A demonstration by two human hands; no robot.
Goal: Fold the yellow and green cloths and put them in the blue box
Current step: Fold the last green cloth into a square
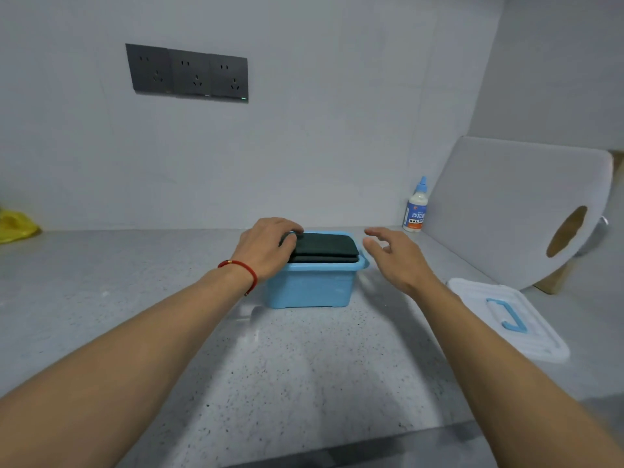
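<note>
The left hand (266, 246) pressed on the folded dark green cloth (324, 246), lying crosswise atop the small blue plastic box (310, 288) near the speckled counter's back edge, while the right hand (393, 255) hovered empty, fingers spread, just beside it.

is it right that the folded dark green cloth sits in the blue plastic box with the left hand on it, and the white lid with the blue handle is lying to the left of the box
Not quite. The head view shows the white lid with the blue handle lying to the right of the blue plastic box, not the left. The rest holds: the folded dark green cloth sits in the box, the left hand on it.
</note>
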